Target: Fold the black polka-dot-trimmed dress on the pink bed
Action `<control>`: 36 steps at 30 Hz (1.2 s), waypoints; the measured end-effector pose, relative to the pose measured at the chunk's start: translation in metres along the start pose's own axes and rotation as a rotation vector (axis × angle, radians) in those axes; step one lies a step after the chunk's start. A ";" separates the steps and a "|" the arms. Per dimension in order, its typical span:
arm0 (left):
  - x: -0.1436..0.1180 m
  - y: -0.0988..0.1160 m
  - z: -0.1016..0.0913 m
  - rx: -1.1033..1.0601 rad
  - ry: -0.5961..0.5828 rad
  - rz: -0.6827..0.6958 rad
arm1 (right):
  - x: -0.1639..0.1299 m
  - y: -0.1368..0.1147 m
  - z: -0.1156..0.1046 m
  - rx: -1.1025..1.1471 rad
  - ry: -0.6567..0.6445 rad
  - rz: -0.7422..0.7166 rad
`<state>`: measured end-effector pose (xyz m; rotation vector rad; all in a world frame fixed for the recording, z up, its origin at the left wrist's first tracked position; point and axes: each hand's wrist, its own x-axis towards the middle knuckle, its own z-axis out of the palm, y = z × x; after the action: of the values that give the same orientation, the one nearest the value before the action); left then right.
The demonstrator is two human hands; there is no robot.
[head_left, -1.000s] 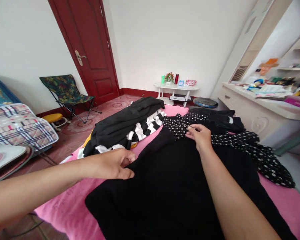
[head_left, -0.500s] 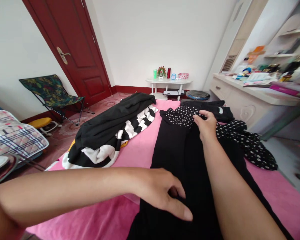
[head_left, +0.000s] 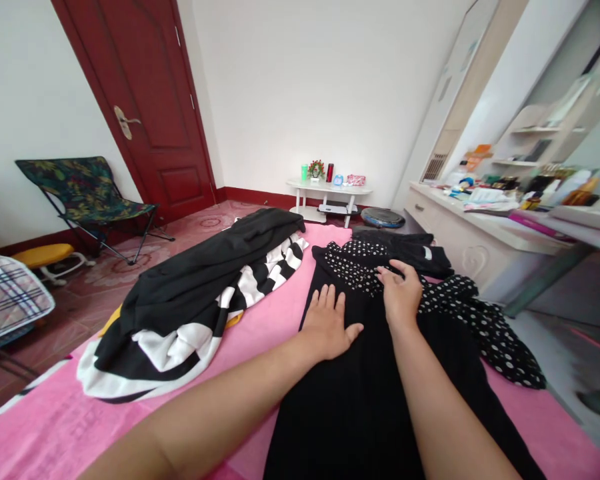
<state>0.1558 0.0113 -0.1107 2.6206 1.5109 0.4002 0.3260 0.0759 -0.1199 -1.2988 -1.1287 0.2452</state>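
Resting flat with fingers spread, the left hand (head_left: 328, 323) and right hand (head_left: 401, 294) press a black dress (head_left: 375, 393) on the pink bed (head_left: 260, 330).

Red door (head_left: 145, 100), white walls (head_left: 320, 80), folding chair (head_left: 80, 193)

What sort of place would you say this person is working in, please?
Most likely a bedroom at home. Clothes lie on a pink-covered surface, a black dress under both hands, with a cluttered white dresser, a folding chair and a red door around it.
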 end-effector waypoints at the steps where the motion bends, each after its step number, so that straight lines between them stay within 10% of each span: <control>1: 0.002 -0.004 0.007 0.002 -0.028 0.000 | -0.002 -0.002 0.001 0.007 0.012 -0.012; 17: 0.001 -0.012 -0.002 -0.144 -0.144 0.047 | 0.069 0.007 0.089 -0.578 -0.577 -0.132; 26: -0.003 -0.015 0.008 -0.289 0.051 0.040 | 0.072 0.003 0.055 -0.859 -0.314 -0.044; 36: -0.001 -0.015 0.006 -0.230 -0.068 0.088 | 0.055 0.005 0.072 -1.103 -0.374 -0.200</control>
<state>0.1448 0.0183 -0.1197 2.4994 1.2516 0.4577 0.2998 0.1623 -0.1058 -2.1226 -1.8134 -0.3675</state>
